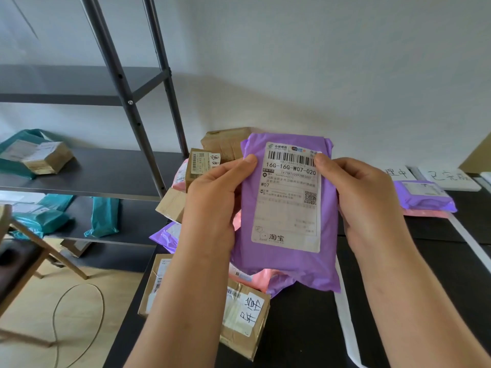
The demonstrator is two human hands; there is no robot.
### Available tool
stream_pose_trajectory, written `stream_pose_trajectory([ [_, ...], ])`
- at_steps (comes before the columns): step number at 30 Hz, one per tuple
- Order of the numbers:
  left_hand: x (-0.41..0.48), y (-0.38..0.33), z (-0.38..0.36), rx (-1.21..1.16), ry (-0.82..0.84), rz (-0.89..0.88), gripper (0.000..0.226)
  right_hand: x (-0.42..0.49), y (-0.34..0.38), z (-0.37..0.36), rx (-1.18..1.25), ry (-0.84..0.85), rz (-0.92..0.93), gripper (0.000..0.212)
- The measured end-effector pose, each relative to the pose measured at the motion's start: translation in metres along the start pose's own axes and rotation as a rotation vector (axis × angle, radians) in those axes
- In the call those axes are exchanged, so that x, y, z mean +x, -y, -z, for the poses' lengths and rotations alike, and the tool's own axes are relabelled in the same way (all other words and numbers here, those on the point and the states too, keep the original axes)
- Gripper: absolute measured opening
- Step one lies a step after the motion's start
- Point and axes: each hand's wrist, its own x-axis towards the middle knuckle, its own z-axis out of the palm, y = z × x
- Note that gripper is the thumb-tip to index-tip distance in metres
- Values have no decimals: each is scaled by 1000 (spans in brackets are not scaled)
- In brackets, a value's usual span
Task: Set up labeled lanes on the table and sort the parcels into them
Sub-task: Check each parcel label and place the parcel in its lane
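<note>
I hold a purple plastic mailer (289, 258) upright above the black table (305, 328), its white shipping label facing me. My left hand (212, 197) grips its left edge and my right hand (366, 197) grips its right edge. Below and behind it lies a pile of parcels: a brown box with a handwritten label (247, 314), small brown boxes (202, 163), pink and purple mailers. On the right, white tape strips (345, 328) mark lanes. White lane labels with handwriting (449, 179) lie at the table's back. A purple mailer on a pink one (422, 197) rests in a right lane.
A dark metal shelf rack (106, 171) stands on the left with teal mailers (103, 216) and a brown box (47, 158) on its shelves. A wooden chair (24, 261) and a cable loop (77, 314) are on the floor at left. A white wall is behind the table.
</note>
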Motion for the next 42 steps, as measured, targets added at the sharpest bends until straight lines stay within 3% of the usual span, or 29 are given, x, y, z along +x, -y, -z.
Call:
stream_pose_trajectory([
  [6, 0, 3, 0, -30, -55, -32, 14, -2, -5, 2, -19, 97, -48, 25],
  [10, 10, 4, 4, -24, -158, -92, 11, -9, -5, 4, -132, 247, -54, 47],
  [12, 15, 5, 6, -29, -182, -82, 10, -10, -8, 4, -152, 280, -40, 33],
  [15, 17, 8, 7, 41, -127, -103, 14, -9, -14, 6, -147, 229, 4, 15],
  [18, 17, 12, 9, 141, -17, -100, 20, -7, -17, 9, -122, 167, 25, 10],
  [22, 16, 20, 9, 291, 58, -79, 10, -5, -19, 12, -100, 89, 37, 9],
  [32, 19, 23, 9, 379, 16, -195, 5, -3, -23, 10, -210, 60, 54, 8],
  [37, 26, 30, 12, 577, 43, -326, 23, -4, -19, 22, -313, -160, 142, 56],
  [39, 27, 34, 9, 671, 96, -366, 24, -6, -19, 32, -387, -145, 180, 62],
  [42, 25, 45, 2, 729, 181, -382, 21, -18, -25, 48, -504, -91, 143, 55],
])
